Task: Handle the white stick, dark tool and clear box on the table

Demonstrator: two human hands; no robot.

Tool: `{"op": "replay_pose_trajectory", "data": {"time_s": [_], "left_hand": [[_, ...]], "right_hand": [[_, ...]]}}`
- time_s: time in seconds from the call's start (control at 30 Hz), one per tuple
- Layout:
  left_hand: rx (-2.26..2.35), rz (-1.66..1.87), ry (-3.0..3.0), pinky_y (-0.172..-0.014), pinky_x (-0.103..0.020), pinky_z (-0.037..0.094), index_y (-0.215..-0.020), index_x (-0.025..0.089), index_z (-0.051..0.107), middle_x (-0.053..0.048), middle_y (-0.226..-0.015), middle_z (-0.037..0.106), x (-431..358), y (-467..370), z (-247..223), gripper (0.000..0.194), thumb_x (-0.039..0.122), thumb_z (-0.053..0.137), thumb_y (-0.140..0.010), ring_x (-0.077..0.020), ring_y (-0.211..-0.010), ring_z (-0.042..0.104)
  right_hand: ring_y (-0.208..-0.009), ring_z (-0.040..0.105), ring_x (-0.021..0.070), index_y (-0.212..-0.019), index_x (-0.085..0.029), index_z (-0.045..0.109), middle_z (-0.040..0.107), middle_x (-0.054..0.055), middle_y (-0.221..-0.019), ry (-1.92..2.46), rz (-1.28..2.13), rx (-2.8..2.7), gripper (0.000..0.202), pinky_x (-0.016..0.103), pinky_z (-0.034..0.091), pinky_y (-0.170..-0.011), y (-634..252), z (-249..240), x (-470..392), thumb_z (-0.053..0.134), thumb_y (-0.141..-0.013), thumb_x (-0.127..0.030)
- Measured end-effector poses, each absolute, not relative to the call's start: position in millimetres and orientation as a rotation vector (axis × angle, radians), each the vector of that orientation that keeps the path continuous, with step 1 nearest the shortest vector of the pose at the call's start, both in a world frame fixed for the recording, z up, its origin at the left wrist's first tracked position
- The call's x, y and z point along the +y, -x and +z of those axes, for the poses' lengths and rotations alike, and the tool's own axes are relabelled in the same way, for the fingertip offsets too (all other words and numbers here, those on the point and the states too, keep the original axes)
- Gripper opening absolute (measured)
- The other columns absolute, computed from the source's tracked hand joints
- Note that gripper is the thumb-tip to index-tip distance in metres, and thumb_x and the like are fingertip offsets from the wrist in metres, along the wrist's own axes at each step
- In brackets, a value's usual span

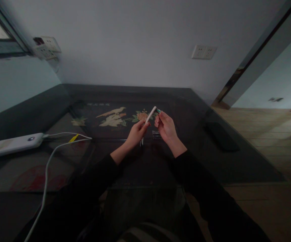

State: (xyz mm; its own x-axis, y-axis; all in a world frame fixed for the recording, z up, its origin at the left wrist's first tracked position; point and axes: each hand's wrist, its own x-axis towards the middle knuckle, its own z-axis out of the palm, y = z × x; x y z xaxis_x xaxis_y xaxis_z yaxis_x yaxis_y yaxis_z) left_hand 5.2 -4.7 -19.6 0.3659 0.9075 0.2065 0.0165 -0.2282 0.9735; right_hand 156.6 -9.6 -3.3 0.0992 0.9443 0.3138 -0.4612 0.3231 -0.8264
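My left hand (136, 133) is closed round the lower part of a slim white stick-like object (151, 114), which slants up to the right. Thin white strands hang below that hand. Just right of the stick's upper end, my right hand (166, 127) pinches a small teal and dark piece (158, 110). This piece points at the tip of the stick; whether they touch I cannot tell. Beneath my right hand, a small clear item (156, 135) lies on the dark table, partly hidden by the hand.
The dark glossy table (140, 168) bears bird and flower pictures. At left lies a white power strip or device (14, 145) with a white cable (47, 168) and yellow tag (73, 138). A black flat object (221, 136) is at right. Wall sockets (204, 52) are behind.
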Motion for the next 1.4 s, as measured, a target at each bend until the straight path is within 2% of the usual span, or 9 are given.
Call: {"op": "replay_pose_trajectory", "data": {"time_s": [0.17,0.4,0.53,0.73,0.93,1.07,1.4], "left_hand": [[0.813,1.047,-1.61,-0.047,-0.021,0.025,-0.094,0.018,0.062,0.008,-0.056,0.041,-10,-7,-17,0.02,0.038,0.057,-0.096,-0.0074,-0.045,0.034],[0.726,1.008,-1.627,-0.046,-0.02,0.025,-0.096,0.017,0.06,0.009,-0.054,0.037,-16,-9,-17,0.031,0.048,0.059,-0.094,-0.0066,-0.045,0.031],[0.695,0.989,-1.596,-0.043,-0.02,0.022,-0.096,0.017,0.059,0.009,-0.054,0.037,-15,-9,-17,0.032,0.05,0.061,-0.093,-0.0061,-0.043,0.03],[0.723,1.012,-1.605,-0.044,-0.019,0.024,-0.094,0.017,0.06,0.009,-0.053,0.036,-13,-9,-15,0.029,0.046,0.058,-0.094,-0.0069,-0.044,0.031],[0.815,1.027,-1.615,-0.046,-0.019,0.026,-0.093,0.018,0.058,0.009,-0.055,0.038,-7,-7,-20,0.021,0.039,0.055,-0.096,-0.0074,-0.045,0.032],[0.858,1.051,-1.589,-0.047,-0.02,0.026,-0.093,0.018,0.06,0.008,-0.055,0.04,-3,-6,-22,0.02,0.037,0.055,-0.096,-0.0074,-0.045,0.034],[0.813,1.047,-1.587,-0.046,-0.019,0.025,-0.092,0.018,0.059,0.008,-0.054,0.039,-5,-6,-20,0.023,0.04,0.057,-0.096,-0.0074,-0.044,0.033]], "right_hand": [[-0.055,0.038,0.0113,-0.089,-0.025,0.072,0.044,-0.005,-0.061,0.702,1.092,-0.993,0.039,0.03,0.033,-0.054,-158,-2,-11,0.08,-0.074,-0.06],[-0.056,0.039,0.0101,-0.1,-0.024,0.077,0.047,-0.005,-0.063,0.692,1.132,-0.933,0.047,0.029,0.035,-0.053,-159,-1,-12,0.084,-0.068,-0.059],[-0.055,0.039,0.0085,-0.099,-0.025,0.078,0.048,-0.006,-0.062,0.653,1.144,-0.91,0.046,0.027,0.034,-0.052,-160,-3,-11,0.088,-0.066,-0.056],[-0.053,0.038,0.0086,-0.097,-0.024,0.076,0.048,-0.006,-0.063,0.679,1.117,-0.966,0.04,0.028,0.034,-0.052,-160,-2,-11,0.083,-0.073,-0.055],[-0.053,0.038,0.01,-0.085,-0.024,0.073,0.046,-0.006,-0.059,0.672,1.129,-0.961,0.046,0.029,0.033,-0.052,-157,1,-13,0.086,-0.064,-0.062],[-0.054,0.038,0.011,-0.076,-0.025,0.066,0.044,-0.005,-0.058,0.69,1.119,-0.981,0.047,0.029,0.033,-0.052,-156,2,-13,0.085,-0.063,-0.065],[-0.054,0.037,0.0103,-0.076,-0.024,0.065,0.044,-0.006,-0.06,0.675,1.119,-0.979,0.044,0.029,0.032,-0.052,-157,-1,-11,0.084,-0.066,-0.062]]}}
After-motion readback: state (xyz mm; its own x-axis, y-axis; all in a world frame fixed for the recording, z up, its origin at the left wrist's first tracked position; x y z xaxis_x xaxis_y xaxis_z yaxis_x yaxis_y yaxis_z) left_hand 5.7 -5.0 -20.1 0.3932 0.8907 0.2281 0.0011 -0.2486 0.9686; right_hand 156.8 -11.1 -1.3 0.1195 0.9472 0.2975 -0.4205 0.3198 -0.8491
